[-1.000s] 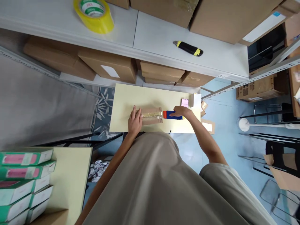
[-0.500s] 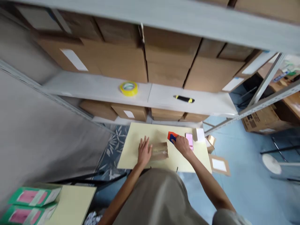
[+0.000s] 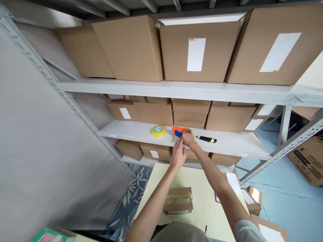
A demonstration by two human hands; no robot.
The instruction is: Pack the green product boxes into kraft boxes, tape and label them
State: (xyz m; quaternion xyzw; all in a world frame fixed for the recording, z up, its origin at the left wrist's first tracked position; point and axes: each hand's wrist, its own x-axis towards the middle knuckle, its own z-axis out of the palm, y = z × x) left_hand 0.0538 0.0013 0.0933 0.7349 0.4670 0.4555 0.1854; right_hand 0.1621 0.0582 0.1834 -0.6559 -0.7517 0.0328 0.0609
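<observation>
My right hand grips an orange and blue tape dispenser with a tape roll in it, over the middle shelf. My left hand reaches up close beside it, fingers stretched towards the dispenser and the right fingertips; whether it touches them I cannot tell. On the same shelf, a yellow tape roll lies to the left and a black and yellow utility knife to the right. A small taped cardboard box rests on the cream table below my arms.
Cardboard boxes line the grey metal shelf rack. A phone shows partly behind my right forearm, near a white box. More cartons lie on the floor at right. A grey curtain hangs at left.
Both hands have moved from over the table up to the middle shelf, the right carrying the tape dispenser. My left hand has left the taped box. The view has shifted, showing the upper shelf.
</observation>
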